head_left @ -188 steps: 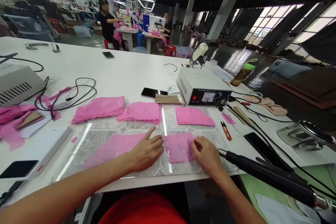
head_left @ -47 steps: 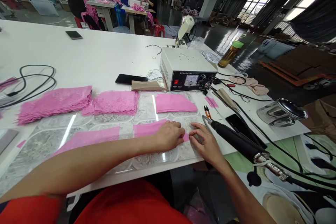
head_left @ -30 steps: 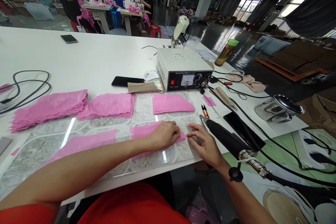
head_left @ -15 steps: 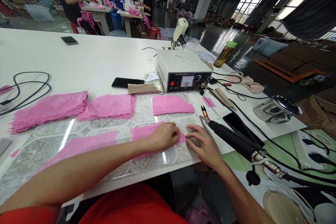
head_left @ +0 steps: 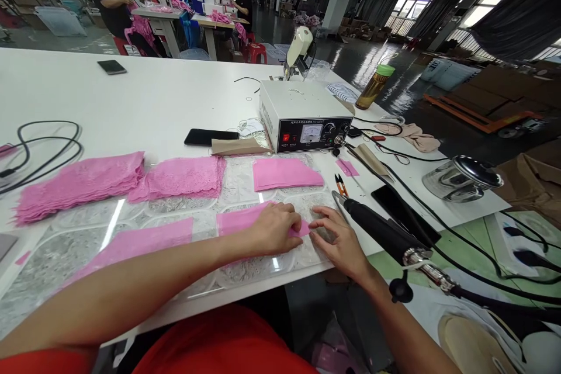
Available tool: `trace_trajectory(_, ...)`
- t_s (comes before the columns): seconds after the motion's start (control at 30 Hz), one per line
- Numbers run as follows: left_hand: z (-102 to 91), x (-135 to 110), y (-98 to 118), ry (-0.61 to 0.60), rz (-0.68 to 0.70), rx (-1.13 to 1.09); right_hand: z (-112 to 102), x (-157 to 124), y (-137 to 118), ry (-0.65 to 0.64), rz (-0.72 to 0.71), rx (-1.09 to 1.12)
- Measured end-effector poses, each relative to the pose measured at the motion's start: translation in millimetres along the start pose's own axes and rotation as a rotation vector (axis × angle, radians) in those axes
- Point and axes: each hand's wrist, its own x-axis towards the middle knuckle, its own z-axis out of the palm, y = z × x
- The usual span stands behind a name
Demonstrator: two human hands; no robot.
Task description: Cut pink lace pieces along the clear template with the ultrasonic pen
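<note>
A pink fabric piece (head_left: 239, 221) lies on the clear patterned mat (head_left: 201, 272) in front of me. My left hand (head_left: 277, 228) rests over its right part, thumb and curled fingers apart with pink cloth showing between them. At the tapered right tip of the cloth is my right hand (head_left: 336, 241), fingers bent and spread, index finger and thumb close to the edge. Whether they touch it I cannot tell. Another pink piece (head_left: 169, 232) lies partly under my left forearm. A neat pink stack (head_left: 287, 174) sits just beyond my hands.
Lace-edged pink stacks (head_left: 87, 184) lie left. A black handheld tool (head_left: 377, 225) with a metal tip and orange-handled snips (head_left: 342, 184) are right of my hands. Behind stands a white control box (head_left: 307, 111). Phones, cables and a glass mug (head_left: 460, 180) surround it. Co-workers sit at sewing machines.
My left thumb has come away from the curled fingers, opening a gap over the cloth. My right hand is nearly still. The view has shifted slightly.
</note>
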Motion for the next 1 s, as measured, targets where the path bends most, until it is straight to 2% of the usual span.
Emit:
trace_trajectory(0.47,-1.1,1.1,-1.9,0.021,-0.006,-0.054,-0.5,1.6,-1.1,0.017,-0.007,0.012)
trace_trajectory(1.0,-0.8,1.9,-2.3,0.026,0.001,-0.050,-0.2,3.6,-4.0,0.018,0.048,0.013)
